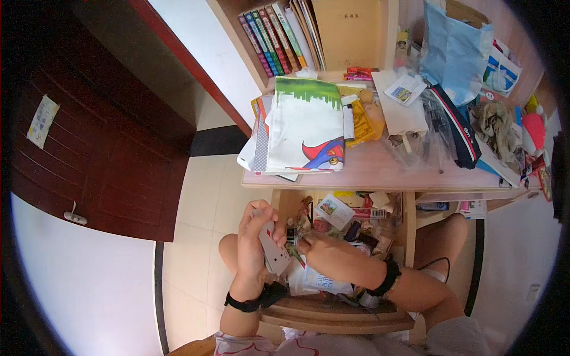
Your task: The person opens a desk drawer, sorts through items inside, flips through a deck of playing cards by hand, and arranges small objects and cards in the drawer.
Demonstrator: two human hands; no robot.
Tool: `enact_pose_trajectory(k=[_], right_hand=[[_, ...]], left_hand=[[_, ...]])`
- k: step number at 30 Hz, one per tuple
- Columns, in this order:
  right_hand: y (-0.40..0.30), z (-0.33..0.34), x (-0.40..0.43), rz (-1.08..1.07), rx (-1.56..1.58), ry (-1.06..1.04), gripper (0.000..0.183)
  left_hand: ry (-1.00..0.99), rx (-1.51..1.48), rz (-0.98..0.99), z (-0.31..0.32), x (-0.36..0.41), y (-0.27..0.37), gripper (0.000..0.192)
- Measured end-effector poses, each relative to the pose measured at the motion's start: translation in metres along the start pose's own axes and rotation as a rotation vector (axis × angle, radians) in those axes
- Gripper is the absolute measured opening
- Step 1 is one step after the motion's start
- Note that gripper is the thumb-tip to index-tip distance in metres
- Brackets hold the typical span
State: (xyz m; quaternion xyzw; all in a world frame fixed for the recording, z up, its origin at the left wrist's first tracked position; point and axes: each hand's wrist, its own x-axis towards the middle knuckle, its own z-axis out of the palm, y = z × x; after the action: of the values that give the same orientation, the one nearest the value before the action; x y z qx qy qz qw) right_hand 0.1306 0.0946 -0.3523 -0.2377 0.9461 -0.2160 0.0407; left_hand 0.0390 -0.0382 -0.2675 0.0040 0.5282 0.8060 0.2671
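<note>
My left hand point(254, 231) grips a small stack of playing cards point(275, 256), held tilted above the left side of an open wooden drawer point(409, 249). A red diamond and black pips show on the card faces. Over the middle of that drawer is my right hand point(331, 256), its fingers curled and blurred; whether anything is between them cannot be seen. Below it lies a white packet with blue writing point(324, 281). Farther back in the drawer are a white printed card point(335, 211) and a jumble of small items, partly hidden by my right hand and forearm.
Above the drawer runs the desk top point(378, 171), bearing a white printed cloth folder point(307, 127), a dark pencil case point(458, 129) and a light-blue bag point(456, 53). Books point(271, 40) fill a shelf behind. A dark red door point(102, 147) stands at left.
</note>
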Motion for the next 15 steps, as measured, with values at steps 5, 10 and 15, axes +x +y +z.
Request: enact_pose_trajectory(k=[5,10,15], right_hand=[[0.003,-0.045,0.002,0.197,0.086,0.513,0.021],[-0.011,-0.075,0.004,0.259,0.29,0.686,0.028],[-0.007,-0.067,0.012,-0.149,0.267,0.677,0.04]], left_hand=[[0.064,-0.047,-0.02,0.002,-0.001,0.001,0.017],[0.139,-0.102,-0.092,-0.003,0.001,0.0,0.032],[0.025,-0.135,-0.234,0.015,-0.01,0.011,0.04]])
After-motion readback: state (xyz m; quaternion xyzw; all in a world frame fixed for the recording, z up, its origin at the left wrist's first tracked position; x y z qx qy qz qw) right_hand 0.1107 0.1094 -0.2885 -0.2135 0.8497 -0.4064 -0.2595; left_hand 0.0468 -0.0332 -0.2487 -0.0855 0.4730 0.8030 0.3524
